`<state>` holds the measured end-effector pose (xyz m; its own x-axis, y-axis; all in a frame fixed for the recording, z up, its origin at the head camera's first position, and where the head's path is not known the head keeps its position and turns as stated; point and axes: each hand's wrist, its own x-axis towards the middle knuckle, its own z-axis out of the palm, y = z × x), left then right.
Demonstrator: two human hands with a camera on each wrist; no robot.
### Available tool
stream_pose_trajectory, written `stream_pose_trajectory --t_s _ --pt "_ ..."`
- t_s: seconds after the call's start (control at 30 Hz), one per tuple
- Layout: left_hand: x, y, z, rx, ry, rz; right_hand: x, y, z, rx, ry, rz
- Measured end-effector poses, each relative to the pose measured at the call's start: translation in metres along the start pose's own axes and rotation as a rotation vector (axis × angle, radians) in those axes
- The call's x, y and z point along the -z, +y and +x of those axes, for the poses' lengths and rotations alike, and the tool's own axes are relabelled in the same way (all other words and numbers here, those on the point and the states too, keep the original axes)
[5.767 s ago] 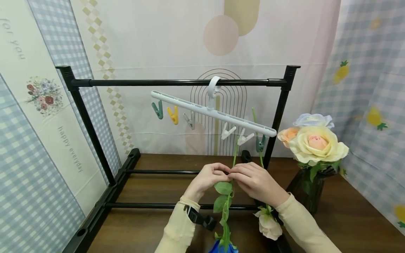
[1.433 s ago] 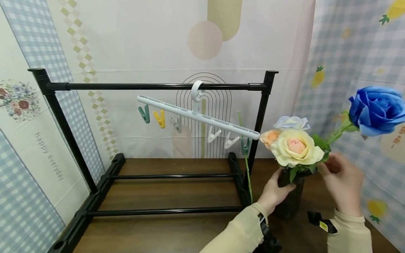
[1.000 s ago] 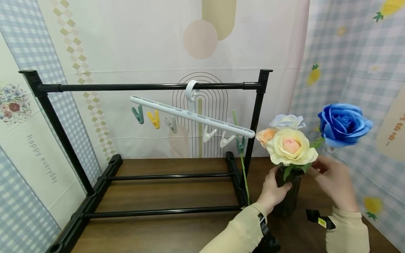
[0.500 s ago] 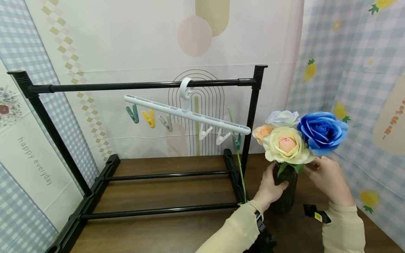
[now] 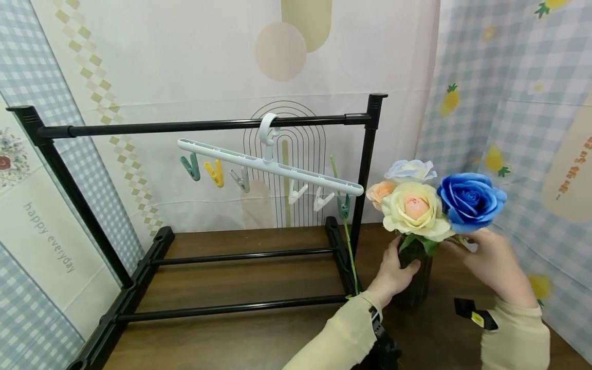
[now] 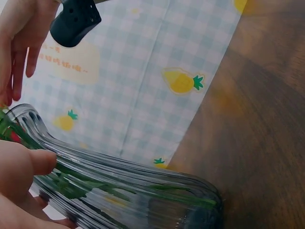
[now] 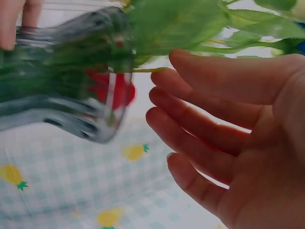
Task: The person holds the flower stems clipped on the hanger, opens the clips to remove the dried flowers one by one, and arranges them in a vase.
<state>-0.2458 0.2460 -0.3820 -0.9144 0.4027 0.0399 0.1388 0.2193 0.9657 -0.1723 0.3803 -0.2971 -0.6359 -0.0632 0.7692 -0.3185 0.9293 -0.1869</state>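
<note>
A clear ribbed glass vase (image 5: pixel 415 282) stands on the table at the right, with green stems inside. My left hand (image 5: pixel 392 275) grips its neck; the thumb lies across the glass in the left wrist view. At the vase's mouth, a blue rose (image 5: pixel 472 201) leans right beside a cream rose (image 5: pixel 407 216), a peach flower (image 5: pixel 380 194) and a pale blue-white flower (image 5: pixel 409 169). My right hand (image 7: pixel 248 138) is by the blue rose's leaves (image 7: pixel 176 28), its fingers loosely spread, thumb and fingertips just below the stem near the rim.
A black rack (image 5: pixel 185 126) spans the left and middle. From its bar hangs a tilted white hanger (image 5: pixel 305 174) with several clips, including a yellow clip (image 5: pixel 215 173). A dark green clip (image 5: pixel 344 206) at the right end holds a green stem (image 5: pixel 350 252) hanging down.
The blue rose, once gripped upside down by the hanger, has been carried right and lowered into the vase. My left hand has taken the vase's neck; my right fingers have loosened off the stem.
</note>
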Motion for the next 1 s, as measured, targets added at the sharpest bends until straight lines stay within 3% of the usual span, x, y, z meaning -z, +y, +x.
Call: stream_pose_trajectory --t_s 0.27,0.4,0.47,0.57,0.67,0.73,0.83,0.93,1.0 --pt "0.004 0.004 -0.005 0.013 -0.009 -0.001 0.025 0.002 -0.011 -0.202 -0.061 -0.033" --pt "0.014 0.014 -0.011 0.006 -0.054 0.013 0.037 0.007 -0.017 -0.301 -0.107 -0.048" --pt "0.022 0.020 -0.016 -0.004 -0.105 0.080 0.043 0.010 -0.020 -0.310 -0.128 -0.038" --pt "0.038 0.030 -0.026 -0.055 -0.233 0.330 0.048 0.018 -0.024 -0.266 -0.167 -0.023" --pt "0.055 0.040 -0.035 -0.140 -0.354 0.611 0.052 0.025 -0.027 -0.239 -0.277 -0.031" --pt "0.067 0.047 -0.041 -0.185 -0.414 0.704 0.052 0.026 -0.028 -0.217 -0.366 -0.037" --pt "0.086 0.054 -0.048 -0.233 -0.465 0.687 0.049 0.021 -0.027 -0.152 -0.480 -0.004" --pt "0.109 0.057 -0.054 -0.303 -0.499 0.598 0.042 0.009 -0.026 0.003 -0.538 0.087" --pt "0.126 0.057 -0.057 -0.344 -0.489 0.525 0.037 0.000 -0.024 0.089 -0.590 0.141"
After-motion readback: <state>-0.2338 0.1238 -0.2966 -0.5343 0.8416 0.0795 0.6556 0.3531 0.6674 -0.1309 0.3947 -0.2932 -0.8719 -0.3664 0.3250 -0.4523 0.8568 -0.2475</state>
